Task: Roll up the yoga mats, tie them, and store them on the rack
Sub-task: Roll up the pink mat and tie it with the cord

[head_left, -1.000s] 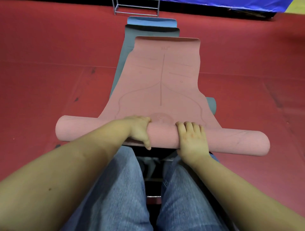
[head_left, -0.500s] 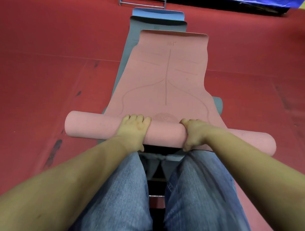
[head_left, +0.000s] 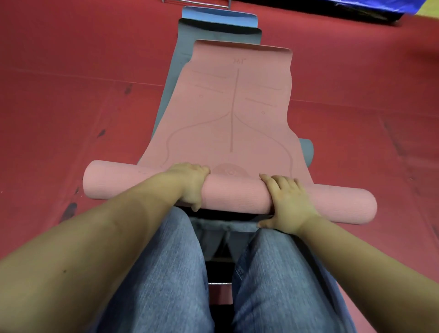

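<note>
Pink yoga mat (head_left: 234,114) with faint printed alignment lines lies on the red padded floor (head_left: 71,107), its near end wound into a thick roll (head_left: 232,192) that stretches crosswise just beyond the person's knees. The unrolled part runs away from the roll toward the top of the view. It rests on a grey yoga mat (head_left: 171,78), whose edge shows along the left side and past the far end, and a rounded grey corner shows at the right, just beyond the roll. A light blue yoga mat (head_left: 218,16) lies under that, with only its far end showing. A thin metal rack frame (head_left: 197,2) is barely visible at the top edge, well apart from the roll.

The left hand (head_left: 190,183) sits on the roll left of its middle, fingers (head_left: 199,167) curled over the far side and thumb hooked down the near side, closed around the roll. The right hand (head_left: 287,202) lies flatter on the roll right of its middle, fingers (head_left: 278,181) spread over the top and thumb out to the near side, pressing on it rather than closing around it. Both bare forearms reach in from the lower corners over blue denim jeans (head_left: 166,273).
</note>
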### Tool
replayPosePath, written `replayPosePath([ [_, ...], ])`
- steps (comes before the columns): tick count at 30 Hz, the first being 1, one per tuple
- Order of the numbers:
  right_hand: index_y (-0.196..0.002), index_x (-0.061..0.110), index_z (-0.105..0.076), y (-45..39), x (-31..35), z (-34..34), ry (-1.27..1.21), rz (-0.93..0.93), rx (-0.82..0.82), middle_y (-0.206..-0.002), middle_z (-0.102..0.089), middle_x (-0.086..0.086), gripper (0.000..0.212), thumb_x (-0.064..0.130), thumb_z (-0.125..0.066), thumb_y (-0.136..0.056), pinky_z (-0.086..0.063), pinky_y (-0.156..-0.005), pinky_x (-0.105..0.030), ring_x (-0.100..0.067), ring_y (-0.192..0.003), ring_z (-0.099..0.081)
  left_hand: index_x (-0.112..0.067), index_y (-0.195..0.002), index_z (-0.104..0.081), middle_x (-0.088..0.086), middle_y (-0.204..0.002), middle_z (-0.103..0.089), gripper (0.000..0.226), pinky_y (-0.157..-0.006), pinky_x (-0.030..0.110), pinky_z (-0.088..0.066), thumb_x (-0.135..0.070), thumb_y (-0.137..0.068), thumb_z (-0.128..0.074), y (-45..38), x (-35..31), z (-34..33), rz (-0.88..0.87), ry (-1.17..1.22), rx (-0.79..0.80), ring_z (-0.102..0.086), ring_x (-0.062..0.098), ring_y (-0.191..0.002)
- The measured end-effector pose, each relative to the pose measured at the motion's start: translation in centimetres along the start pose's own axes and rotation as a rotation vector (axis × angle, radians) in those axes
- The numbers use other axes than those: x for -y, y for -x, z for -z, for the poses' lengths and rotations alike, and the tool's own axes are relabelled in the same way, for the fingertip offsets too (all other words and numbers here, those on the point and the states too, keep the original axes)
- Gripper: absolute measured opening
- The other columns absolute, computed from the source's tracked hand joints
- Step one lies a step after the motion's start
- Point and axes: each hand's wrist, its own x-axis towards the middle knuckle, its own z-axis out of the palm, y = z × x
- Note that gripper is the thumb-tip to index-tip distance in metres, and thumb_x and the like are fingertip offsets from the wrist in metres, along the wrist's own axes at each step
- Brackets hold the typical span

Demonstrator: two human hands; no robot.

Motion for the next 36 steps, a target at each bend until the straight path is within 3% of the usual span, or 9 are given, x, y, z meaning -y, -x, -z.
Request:
replayPosePath([
  [7,-0.142,0.025,-0.028,-1.2,0.6,-1.3,-0.023,-0.103,-0.058,-0.133,-0.044,-0.003,0.082,0.036,-0.068,-0.071,-0.024,-0.109,-0.039,-0.025,-0.125,-0.039,-0.018,-0.128,-0.039,0.004,-0.125,-0.052,0.079,-0.086,0.033,-0.042,-0.033,-0.062,-0.082,-0.4,-0.3,-0.3,0.020,-0.030,0.016,-0.051,0.025,-0.113],
  [12,-0.139,0.025,-0.032,-1.5,0.4,-1.4,-0.039,-0.090,-0.046,-0.129,-0.047,-0.003,0.078,0.034,-0.068,-0.071,-0.026,-0.104,-0.037,-0.027,-0.120,-0.043,-0.018,-0.127,-0.036,0.004,-0.122,-0.053,0.095,-0.087,0.033,-0.041,-0.055,-0.053,-0.084,0.0,-0.4,-1.3,-0.009,-0.065,-0.073,-0.052,0.025,-0.111],
  [15,-0.137,0.024,-0.036,-1.3,0.5,-1.6,-0.032,-0.104,-0.085,-0.124,-0.049,-0.003,0.074,0.032,-0.067,-0.070,-0.028,-0.101,-0.037,-0.027,-0.116,-0.045,-0.019,-0.126,-0.038,0.003,-0.119,-0.054,0.088,-0.088,0.035,-0.042,-0.051,-0.057,-0.082,0.0,-0.2,-1.8,-0.017,-0.102,-0.147,-0.053,0.024,-0.108],
  [18,-0.122,0.015,-0.054,-0.6,0.7,-2.6,-0.025,-0.111,-0.241,-0.104,-0.058,-0.009,0.071,0.023,-0.074,-0.055,-0.039,-0.090,-0.044,-0.034,-0.098,-0.055,-0.018,-0.125,-0.038,0.004,-0.117,-0.053,0.073,-0.086,0.035,-0.040,-0.041,-0.067,-0.075,0.6,-0.7,-2.4,0.005,-0.156,-0.258,-0.053,0.024,-0.105],
  [21,-0.112,0.010,-0.060,0.1,1.1,-3.1,-0.024,-0.122,-0.444,-0.095,-0.060,-0.011,0.073,0.016,-0.077,-0.041,-0.041,-0.082,-0.044,-0.034,-0.086,-0.058,-0.019,-0.124,-0.038,0.003,-0.115,-0.053,0.066,-0.087,0.035,-0.037,-0.036,-0.069,-0.071,2.0,-1.0,-2.9,0.041,-0.186,-0.387,-0.052,0.024,-0.103],
  [29,-0.119,0.011,-0.054,5.0,2.0,2.4,-0.018,-0.161,-0.742,-0.110,-0.059,-0.016,0.089,0.011,-0.081,-0.035,-0.032,-0.093,-0.047,-0.038,-0.099,-0.055,-0.019,-0.127,-0.040,0.002,-0.115,-0.054,0.068,-0.086,0.035,-0.035,-0.034,-0.068,-0.071,9.0,-2.9,0.9,0.046,-0.214,-0.657,-0.052,0.025,-0.107],
  [33,-0.120,0.011,-0.056,11.9,2.7,5.9,-0.112,-0.197,-0.911,-0.115,-0.060,-0.016,0.090,0.008,-0.083,-0.034,-0.029,-0.100,-0.048,-0.037,-0.110,-0.052,-0.012,-0.097,-0.062,0.006,-0.080,-0.062,0.067,-0.066,0.033,-0.042,-0.025,-0.034,-0.081,16.3,-5.2,2.5,-0.019,-0.232,-0.897,-0.060,0.029,-0.071],
  [36,-0.121,0.015,-0.053,19.0,5.0,7.0,-0.201,-0.221,-1.073,-0.118,-0.060,-0.015,0.080,0.007,-0.075,-0.045,-0.022,-0.105,-0.044,-0.032,-0.116,-0.044,-0.009,-0.098,-0.064,0.008,-0.079,-0.062,0.066,-0.064,0.035,-0.040,-0.017,-0.034,-0.072,23.0,-7.2,1.9,-0.119,-0.207,-1.095,-0.059,0.031,-0.068],
])
